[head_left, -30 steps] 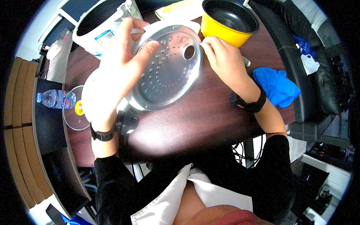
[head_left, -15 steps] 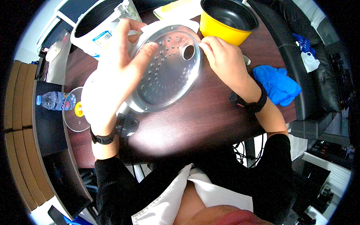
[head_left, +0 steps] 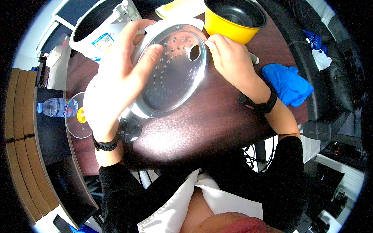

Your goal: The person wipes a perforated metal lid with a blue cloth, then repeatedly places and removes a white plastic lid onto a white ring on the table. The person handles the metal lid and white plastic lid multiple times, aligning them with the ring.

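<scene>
A round white cooker lid [head_left: 136,108] is tilted above the table, its shiny dimpled metal inner plate [head_left: 167,81] facing me. The plate has one round hole near its upper right. My left hand [head_left: 124,73] grips the lid's left side, thumb lying over the plate's edge and fingers round the back. At the right rim, my right hand [head_left: 229,54] pinches the edge between thumb and curled fingers. Behind my left hand stands the white cooker body [head_left: 87,42]. A yellow pot [head_left: 223,25] with a dark inside stands just beyond my right hand.
A blue cloth [head_left: 287,85] lies on the table's right side. At the left are a clear glass lid [head_left: 79,130] with a yellow knob and a water bottle [head_left: 54,107] on its side. A yellow-and-white sheet [head_left: 180,8] lies at the back. A black chair [head_left: 307,70] adjoins the right edge.
Both hands keep their hold on the lid, with only a slight shift of it. The whole view has moved a little.
</scene>
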A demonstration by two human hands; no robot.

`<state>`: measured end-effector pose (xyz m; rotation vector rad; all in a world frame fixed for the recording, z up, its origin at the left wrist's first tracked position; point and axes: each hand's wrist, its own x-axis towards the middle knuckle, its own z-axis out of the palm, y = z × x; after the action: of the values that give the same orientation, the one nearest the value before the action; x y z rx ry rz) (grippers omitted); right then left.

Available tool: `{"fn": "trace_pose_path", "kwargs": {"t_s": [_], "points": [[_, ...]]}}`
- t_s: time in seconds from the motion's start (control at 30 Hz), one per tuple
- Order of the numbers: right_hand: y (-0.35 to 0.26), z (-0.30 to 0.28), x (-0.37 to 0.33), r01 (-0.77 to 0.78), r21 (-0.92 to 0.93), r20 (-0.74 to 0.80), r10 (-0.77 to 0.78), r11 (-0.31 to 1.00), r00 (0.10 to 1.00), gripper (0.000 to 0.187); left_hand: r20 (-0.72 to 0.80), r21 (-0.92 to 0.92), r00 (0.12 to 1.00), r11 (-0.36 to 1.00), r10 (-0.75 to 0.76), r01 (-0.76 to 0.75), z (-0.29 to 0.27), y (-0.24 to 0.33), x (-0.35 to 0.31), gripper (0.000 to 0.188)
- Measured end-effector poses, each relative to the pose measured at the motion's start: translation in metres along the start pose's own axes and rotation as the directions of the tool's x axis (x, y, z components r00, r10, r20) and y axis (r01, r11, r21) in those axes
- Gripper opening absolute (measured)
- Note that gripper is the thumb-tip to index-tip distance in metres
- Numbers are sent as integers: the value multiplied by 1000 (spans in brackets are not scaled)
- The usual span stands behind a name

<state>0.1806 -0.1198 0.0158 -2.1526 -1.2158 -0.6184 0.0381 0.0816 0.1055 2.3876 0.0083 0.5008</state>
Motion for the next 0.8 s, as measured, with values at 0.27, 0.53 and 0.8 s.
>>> {"fn": "trace_pose_path", "kwargs": {"t_s": [0.27,0.53,0.8], "points": [[1,0,1,27,-33,50,-26,999,998,15,-55,70,998,997,33,-29,4,-6,-2,38],[6,-5,5,123,-84,76,-117,989,990,13,-35,90,999,996,22,-18,2,-3,-2,39],[16,7,4,-111,265,113,84,958,990,23,-22,61,1000,998,21,-20,2,5,-4,39]]}}
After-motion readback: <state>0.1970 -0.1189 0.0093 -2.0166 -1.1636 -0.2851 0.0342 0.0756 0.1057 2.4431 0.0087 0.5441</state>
